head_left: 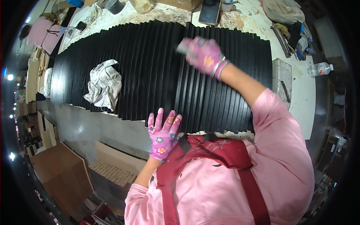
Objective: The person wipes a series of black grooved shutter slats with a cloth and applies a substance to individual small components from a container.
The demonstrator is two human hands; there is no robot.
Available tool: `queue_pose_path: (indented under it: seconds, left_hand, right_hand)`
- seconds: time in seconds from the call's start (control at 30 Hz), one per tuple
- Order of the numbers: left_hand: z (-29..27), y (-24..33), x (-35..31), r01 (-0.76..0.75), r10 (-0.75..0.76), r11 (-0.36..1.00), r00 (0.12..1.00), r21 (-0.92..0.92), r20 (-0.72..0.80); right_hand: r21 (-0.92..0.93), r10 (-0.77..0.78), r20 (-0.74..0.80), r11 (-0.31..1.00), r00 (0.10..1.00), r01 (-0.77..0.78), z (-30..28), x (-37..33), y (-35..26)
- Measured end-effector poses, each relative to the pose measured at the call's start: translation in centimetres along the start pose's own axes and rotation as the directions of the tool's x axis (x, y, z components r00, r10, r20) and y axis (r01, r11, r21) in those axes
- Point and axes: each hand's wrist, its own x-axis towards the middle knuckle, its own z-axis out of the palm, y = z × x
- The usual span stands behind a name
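A long row of black strips [150, 67] lies side by side across the table. My left hand [164, 133], in a pink flowered glove, rests with fingers spread on the near ends of the middle strips. Over the far part of the strips is my right hand [204, 54], in a matching glove and slightly blurred. Its fingers are closed on a small greyish pad [183, 46], whose exact kind I cannot make out. To the left, a crumpled white cloth [104, 85] lies on top of the strips.
Along the back are a phone [209, 12], a dark cup [114, 6] and a cardboard box [178, 3]. At right lie a whitish block [281, 80], a tray of tools [294, 39] and a plastic bottle [320, 69]. Cardboard boxes [62, 180] stand below left.
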Motion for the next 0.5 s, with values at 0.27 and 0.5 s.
queue_pose_path:
  seconds: [0.27,0.5]
  left_hand:
    - [0.5,-0.4,-0.3,0.009,-0.009,1.0,1.0,0.027,-0.018]
    - [0.5,-0.5,0.3,-0.034,0.034,0.999,0.999,0.003,-0.032]
  right_hand:
    - [-0.122,0.131,0.221,0.987,0.967,-0.106,0.3,3.8,0.2]
    - [-0.165,0.212,-0.057,0.962,0.976,-0.218,2.0,8.4,8.3]
